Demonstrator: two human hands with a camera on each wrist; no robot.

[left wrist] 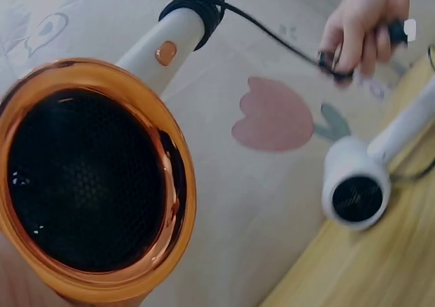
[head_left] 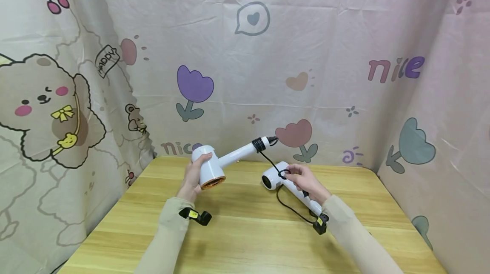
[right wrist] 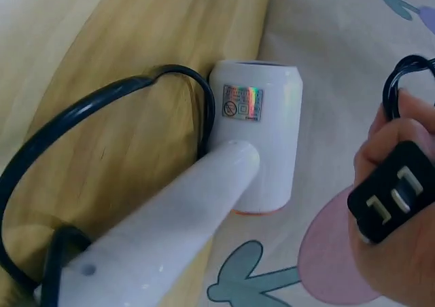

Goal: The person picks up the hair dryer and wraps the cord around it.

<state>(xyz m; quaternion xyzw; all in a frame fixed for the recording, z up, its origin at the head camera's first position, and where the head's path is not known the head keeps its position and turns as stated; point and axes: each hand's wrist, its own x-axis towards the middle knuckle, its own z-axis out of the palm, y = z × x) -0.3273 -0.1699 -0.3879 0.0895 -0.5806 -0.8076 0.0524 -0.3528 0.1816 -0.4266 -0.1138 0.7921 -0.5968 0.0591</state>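
Two pale sleeves (head_left: 164,231) were closest to the head camera. On a clock laid over the wooden table (head_left: 245,240), they came in from 8 and 4 o'clock, with a small black camera (head_left: 206,218) at each wrist.

The left hand (head_left: 191,179) was at 10 o'clock. It grasped a white hair dryer (head_left: 210,167) by the fat part and held it up above the wood. The orange ring (left wrist: 102,288) at one end faced about 5 o'clock, and the handle pointed to 2 o'clock. Black cord (head_left: 258,144) was wound round the handle's tip. From there it ran toward 4 o'clock to the right hand (head_left: 311,184), which pinched a loop of it. A black plug (right wrist: 380,215) with two metal prongs sat against that same hand.

A second hair dryer (head_left: 272,176), also white, lay on the table at 2 o'clock, just below the right hand. Its handle pointed to 4 o'clock. A shiny label (right wrist: 242,103) was stuck on it. At 12 o'clock, behind everything, hung a cloth (head_left: 245,95) with tulips and the word "nice".
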